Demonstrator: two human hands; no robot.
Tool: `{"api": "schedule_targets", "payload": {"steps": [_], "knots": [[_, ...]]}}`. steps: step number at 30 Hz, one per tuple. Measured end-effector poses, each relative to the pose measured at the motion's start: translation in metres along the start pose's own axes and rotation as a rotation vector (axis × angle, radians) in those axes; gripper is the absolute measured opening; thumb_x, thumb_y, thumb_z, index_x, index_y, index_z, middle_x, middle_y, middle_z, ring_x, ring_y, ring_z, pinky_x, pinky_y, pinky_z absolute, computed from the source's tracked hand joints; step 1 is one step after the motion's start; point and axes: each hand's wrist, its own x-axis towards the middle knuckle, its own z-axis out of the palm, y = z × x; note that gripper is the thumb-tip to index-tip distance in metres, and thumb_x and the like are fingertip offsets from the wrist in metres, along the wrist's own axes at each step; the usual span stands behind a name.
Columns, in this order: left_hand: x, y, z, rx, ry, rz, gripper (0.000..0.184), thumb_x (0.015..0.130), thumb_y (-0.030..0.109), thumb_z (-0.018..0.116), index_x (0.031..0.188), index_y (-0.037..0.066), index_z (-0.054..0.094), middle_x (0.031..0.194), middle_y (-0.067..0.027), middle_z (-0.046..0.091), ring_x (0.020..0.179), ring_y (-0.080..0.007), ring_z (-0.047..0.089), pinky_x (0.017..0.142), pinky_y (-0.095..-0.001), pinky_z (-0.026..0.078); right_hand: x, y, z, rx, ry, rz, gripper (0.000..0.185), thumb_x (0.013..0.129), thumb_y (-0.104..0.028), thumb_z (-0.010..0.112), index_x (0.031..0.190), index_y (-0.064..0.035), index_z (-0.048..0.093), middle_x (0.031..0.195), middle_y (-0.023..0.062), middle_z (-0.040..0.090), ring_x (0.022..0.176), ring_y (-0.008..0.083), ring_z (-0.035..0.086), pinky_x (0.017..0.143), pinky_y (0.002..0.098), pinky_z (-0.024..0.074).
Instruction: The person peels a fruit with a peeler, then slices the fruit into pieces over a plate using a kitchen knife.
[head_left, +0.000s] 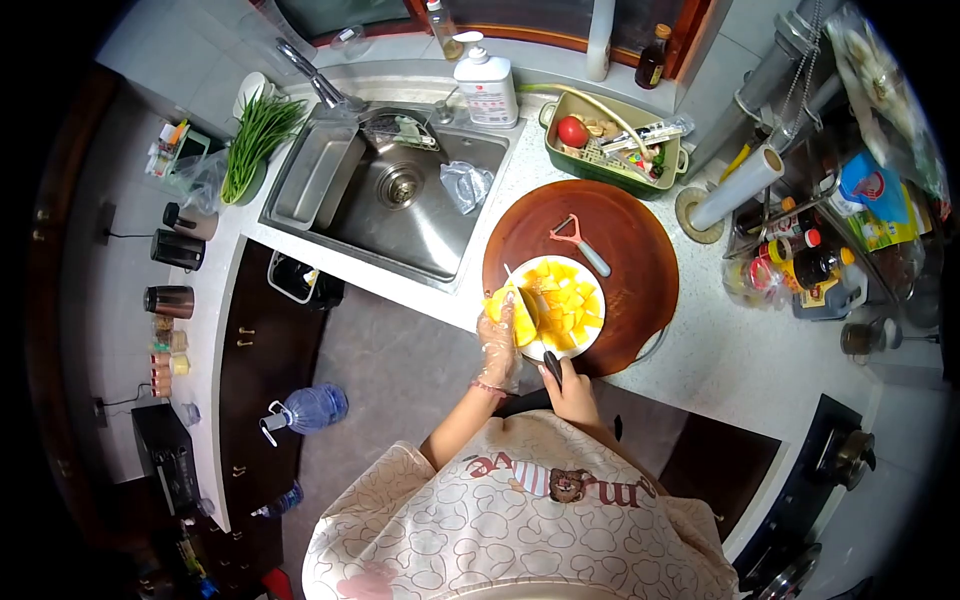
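My left hand [497, 350], in a clear plastic glove, grips a large yellow piece of mango [522, 316] at the left edge of a white plate [535, 351]. Cut mango chunks [570, 305] lie on that plate. In my right hand [573, 393] is the black handle of a knife [552, 368], close to the plate's near edge; where its blade lies I cannot make out. Under the plate is a round brown cutting board [640, 265]. A peeler [583, 244] with a pinkish head and grey handle rests on the board beyond the plate.
To the left is a steel sink [430, 225] with a crumpled plastic bag. A green basket [615, 170] of vegetables stands behind the board. A white pump bottle [487, 88] is by the sink. Several sauce bottles [810, 265] crowd a rack at right. A water jug [315, 408] lies on the floor.
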Motion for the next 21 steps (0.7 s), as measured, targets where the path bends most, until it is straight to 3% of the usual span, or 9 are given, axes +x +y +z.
{"api": "schedule_targets", "payload": {"steps": [7, 10, 15, 18, 19, 21], "knots": [[-0.003, 0.0, 0.008, 0.078, -0.002, 0.018, 0.028, 0.095, 0.027, 0.062, 0.107, 0.002, 0.061, 0.091, -0.0045, 0.065, 0.073, -0.0124, 0.063, 0.065, -0.0255, 0.054, 0.001, -0.004, -0.01, 0.024, 0.078, -0.066, 0.034, 0.093, -0.029, 0.06, 0.102, 0.0026, 0.052, 0.075, 0.0286, 0.062, 0.07, 0.0472, 0.061, 0.06, 0.0546, 0.0461], [0.004, 0.007, 0.016, -0.097, 0.027, -0.059, 0.031, 0.096, 0.03, 0.06, 0.113, 0.003, 0.058, 0.096, -0.0054, 0.065, 0.078, -0.015, 0.064, 0.067, -0.0279, 0.055, -0.005, -0.002, -0.023, 0.01, 0.083, -0.15, 0.034, 0.093, -0.029, 0.06, 0.104, 0.0014, 0.053, 0.074, 0.0277, 0.062, 0.07, 0.047, 0.061, 0.06, 0.0543, 0.0465], [0.015, 0.019, 0.014, -0.362, -0.057, -0.43, 0.036, 0.095, 0.036, 0.06, 0.118, 0.008, 0.057, 0.102, -0.0056, 0.067, 0.088, -0.0207, 0.067, 0.077, -0.0333, 0.058, -0.012, 0.01, -0.036, -0.108, 0.07, -0.255, 0.033, 0.09, -0.031, 0.064, 0.103, -0.0023, 0.055, 0.079, 0.0221, 0.064, 0.067, 0.042, 0.063, 0.057, 0.0491, 0.049], [0.01, 0.033, 0.02, -0.379, -0.125, -0.537, 0.036, 0.094, 0.034, 0.06, 0.119, 0.009, 0.057, 0.106, -0.0059, 0.066, 0.094, -0.0206, 0.066, 0.079, -0.0362, 0.058, -0.014, 0.003, -0.058, -0.231, 0.047, -0.295, 0.034, 0.088, -0.034, 0.066, 0.101, -0.0039, 0.057, 0.079, 0.0189, 0.063, 0.065, 0.0389, 0.064, 0.056, 0.0469, 0.0496], [0.013, 0.032, 0.016, -0.429, -0.206, -0.592, 0.039, 0.094, 0.033, 0.06, 0.123, 0.008, 0.055, 0.115, -0.0083, 0.064, 0.102, -0.0234, 0.063, 0.085, -0.0405, 0.056, -0.014, 0.001, -0.066, -0.274, 0.044, -0.316, 0.034, 0.088, -0.035, 0.067, 0.1, -0.0044, 0.057, 0.078, 0.018, 0.063, 0.065, 0.0382, 0.064, 0.056, 0.0464, 0.0498], [0.011, 0.034, 0.018, -0.513, -0.282, -0.663, 0.042, 0.092, 0.032, 0.064, 0.125, 0.008, 0.055, 0.117, -0.0081, 0.063, 0.105, -0.0232, 0.063, 0.088, -0.0415, 0.055, -0.011, 0.004, -0.075, -0.367, 0.049, -0.366, 0.034, 0.086, -0.036, 0.067, 0.097, -0.0055, 0.057, 0.074, 0.0148, 0.062, 0.061, 0.036, 0.063, 0.054, 0.0456, 0.05]]}}
